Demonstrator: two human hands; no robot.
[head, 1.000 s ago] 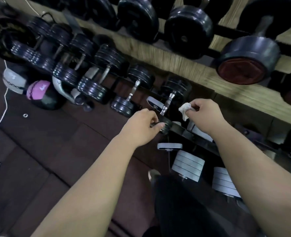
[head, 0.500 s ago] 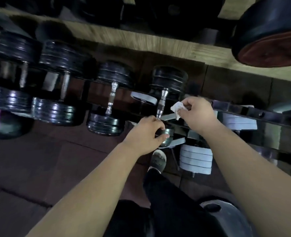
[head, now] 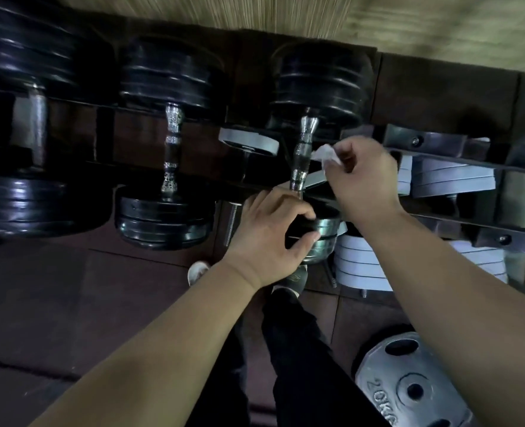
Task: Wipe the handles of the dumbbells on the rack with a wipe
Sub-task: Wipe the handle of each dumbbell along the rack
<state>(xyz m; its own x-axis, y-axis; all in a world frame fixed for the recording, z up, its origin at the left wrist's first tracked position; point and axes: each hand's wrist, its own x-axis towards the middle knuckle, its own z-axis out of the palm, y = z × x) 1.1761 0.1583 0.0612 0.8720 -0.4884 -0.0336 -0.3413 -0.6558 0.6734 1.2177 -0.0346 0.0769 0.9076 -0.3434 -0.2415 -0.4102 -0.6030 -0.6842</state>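
Both bare forearms reach forward and down from the lower edge of the view toward the bottom row of the rack (head: 439,143). The left hand (head: 273,235) is curled round the near head (head: 325,235) of a dumbbell (head: 319,84): the fingers arch over its top rim, the thumb presses against its front face, and the wrist bends slightly inward. The right hand (head: 362,177) is higher and just to the right of the chrome handle (head: 301,155), knuckles up, with thumb and fingers pinching a crumpled white wipe (head: 327,155). The wipe sticks out to the left of the fingers, with its edge right at the side of the handle. Whether it touches the metal cannot be told.

The dumbbell lies lengthways away from the person, its far black head at the back of the rack. A second dumbbell (head: 170,149) lies parallel to the left. Stacked pale plates (head: 359,266) sit below the right wrist, and a grey 20 kg plate (head: 409,386) is by the right forearm on the dark floor (head: 70,303).
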